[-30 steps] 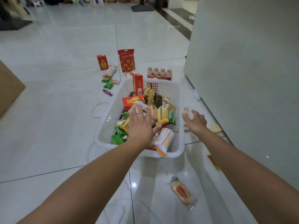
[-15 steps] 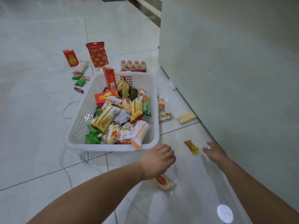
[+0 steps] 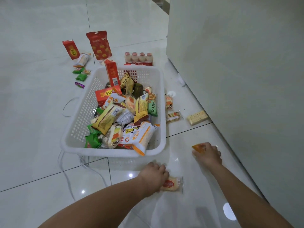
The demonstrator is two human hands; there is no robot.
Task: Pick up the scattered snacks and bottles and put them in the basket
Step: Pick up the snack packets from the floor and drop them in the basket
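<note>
Mostly done. Grasping cracker packet (image 3: pixel 172 184) with left fingers (image 3: pixel 162 169), orange packet (image 3: pixel 196 147) with right fingers (image 3: pixel 204 146). Bottles (image 3: pixel 139 57) beyond basket (image 3: pixel 113 153), twelve o'clock, uncollected.

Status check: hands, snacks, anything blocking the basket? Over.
Left hand grips the cracker packet, right hand grips the orange packet, both on the floor. Basket just ahead, heaped. Nothing blocks it; bottles wait behind it.

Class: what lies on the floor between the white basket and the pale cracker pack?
In the head view, two small snack packets lie flat on the tiles between them.
</note>
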